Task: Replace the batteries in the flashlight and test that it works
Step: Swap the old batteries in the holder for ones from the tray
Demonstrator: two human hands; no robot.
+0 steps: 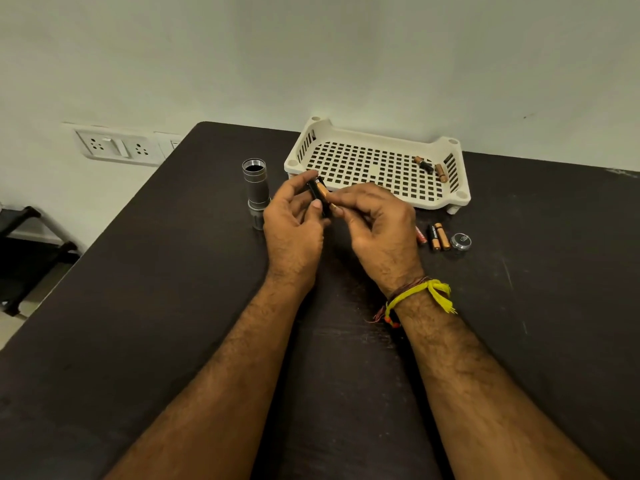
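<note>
A silver flashlight body (255, 188) stands upright on the dark table (173, 306) with its open end up, just left of my hands. My left hand (294, 223) grips a black battery holder (317, 194). My right hand (377, 223) pinches a copper and black battery (326, 194) against that holder. Two more batteries (439, 236) lie on the table to the right, beside a red one (420, 235). The round flashlight end cap (461, 241) rests next to them.
A white perforated tray (346, 140) sits at the back of the table against the wall, with several batteries (431, 167) in its right corner. Wall sockets (117, 147) are at the left. A black stand (31, 244) sits on the floor beyond the table's left edge.
</note>
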